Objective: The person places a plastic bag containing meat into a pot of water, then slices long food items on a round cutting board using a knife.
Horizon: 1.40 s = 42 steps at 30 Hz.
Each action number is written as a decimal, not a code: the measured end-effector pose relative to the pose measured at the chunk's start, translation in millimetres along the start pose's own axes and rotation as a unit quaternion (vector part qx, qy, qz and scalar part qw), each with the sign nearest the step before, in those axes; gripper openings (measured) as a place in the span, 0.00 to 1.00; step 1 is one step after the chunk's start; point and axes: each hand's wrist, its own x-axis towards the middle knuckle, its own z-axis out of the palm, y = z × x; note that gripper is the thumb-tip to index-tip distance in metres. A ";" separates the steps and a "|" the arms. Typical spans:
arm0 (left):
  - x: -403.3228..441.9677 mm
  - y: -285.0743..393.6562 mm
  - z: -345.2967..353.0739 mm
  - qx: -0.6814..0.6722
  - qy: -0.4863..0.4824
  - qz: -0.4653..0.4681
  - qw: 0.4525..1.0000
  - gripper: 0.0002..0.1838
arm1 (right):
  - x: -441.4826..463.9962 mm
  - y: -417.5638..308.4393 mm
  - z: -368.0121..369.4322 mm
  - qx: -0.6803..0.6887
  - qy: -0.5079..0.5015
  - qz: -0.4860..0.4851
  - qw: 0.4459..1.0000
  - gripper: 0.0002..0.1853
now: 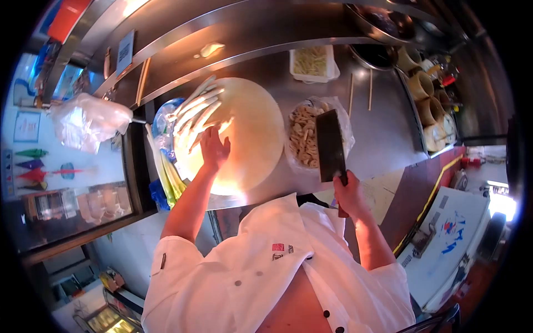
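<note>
My right hand (348, 191) is wrapped round the handle of a broad dark cleaver (331, 145). The blade hangs over the right part of a clear plastic bag full of pale sliced pieces (303, 136). On a big round cutting board (252, 122) my left hand (214, 149) lies with its thumb apart from the fingers. Its fingertips touch or nearly touch several long pale strips (200, 108), whose kind I cannot tell. Those strips lie side by side at the board's upper left.
Long green-and-white stalks (166, 175) lean by the board's left edge. A white tub of shredded pale-green food (312, 62) stands at the back, near a pair of chopsticks (351, 94). Bamboo cups (430, 105) fill a rack at right. A steel shelf (244, 22) runs above the counter.
</note>
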 end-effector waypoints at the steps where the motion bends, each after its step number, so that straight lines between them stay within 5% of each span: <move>1: -1.1 -16.1 -4.7 0.029 -0.004 -0.001 1.000 0.23 | -1.5 -5.7 9.1 -0.002 -0.032 -0.003 0.999 0.14; 7: -5.8 -58.4 3.3 0.056 -0.023 -0.010 0.998 0.16 | 16.6 -6.6 71.9 -0.076 -0.133 -0.046 0.987 0.13; 10: -13.7 -51.1 -10.5 0.004 -0.052 0.080 0.995 0.10 | 21.0 -13.9 89.5 -0.113 -0.171 -0.053 0.977 0.13; 17: -92.2 -56.4 -40.8 -0.028 -0.111 0.095 0.989 0.14 | 31.4 -6.8 106.0 -0.154 -0.170 -0.111 0.967 0.16; 25: -97.2 -11.5 -12.4 -0.138 0.028 0.066 0.988 0.21 | 43.8 -9.6 115.3 -0.261 -0.168 -0.140 0.940 0.15; 34: -102.3 -3.1 7.0 -0.118 0.093 0.088 0.985 0.17 | 37.2 -65.6 130.4 -0.436 -0.181 -0.239 0.848 0.13; 37: -99.8 -5.3 9.3 -0.095 0.084 0.093 0.988 0.16 | 46.0 -63.1 150.8 -0.416 -0.151 -0.366 0.819 0.10; 42: -99.7 -6.4 13.0 -0.078 0.069 0.090 0.990 0.17 | 46.8 -67.7 156.4 -0.522 -0.155 -0.443 0.712 0.08</move>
